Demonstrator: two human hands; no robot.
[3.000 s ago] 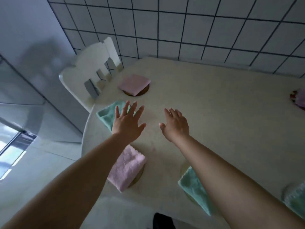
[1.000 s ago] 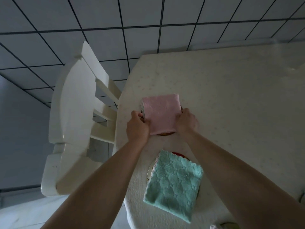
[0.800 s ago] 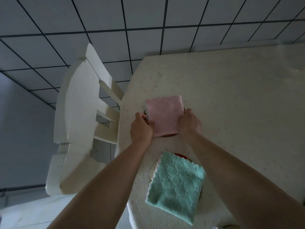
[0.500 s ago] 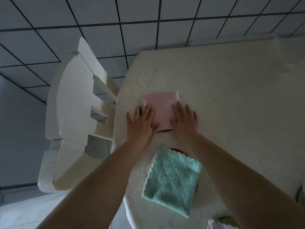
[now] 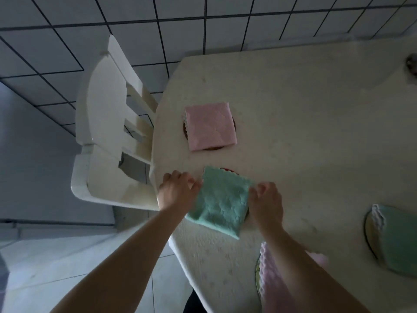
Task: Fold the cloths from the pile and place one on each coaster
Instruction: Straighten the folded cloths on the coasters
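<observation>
A folded pink cloth (image 5: 211, 126) lies flat on a brown coaster (image 5: 185, 128) near the table's left edge, with no hand on it. Nearer to me a folded green cloth (image 5: 220, 203) covers a second coaster whose red rim (image 5: 228, 170) shows at its far side. My left hand (image 5: 177, 190) pinches the green cloth's left edge and my right hand (image 5: 266, 201) pinches its right edge. Another pink cloth (image 5: 274, 283) lies on a coaster under my right forearm. At the right a green cloth (image 5: 397, 240) rests on a round coaster.
The cream table (image 5: 316, 109) has a curved edge at the left. A white chair (image 5: 108, 123) stands tight against that edge. Tiled floor (image 5: 158, 23) lies beyond, and a small dark object (image 5: 411, 63) sits at the far right of the table.
Both hands left the pink cloth, which stays on its coaster, and came back toward me onto the green cloth, now gripping its two sides. The view pulled back and shifted right.
</observation>
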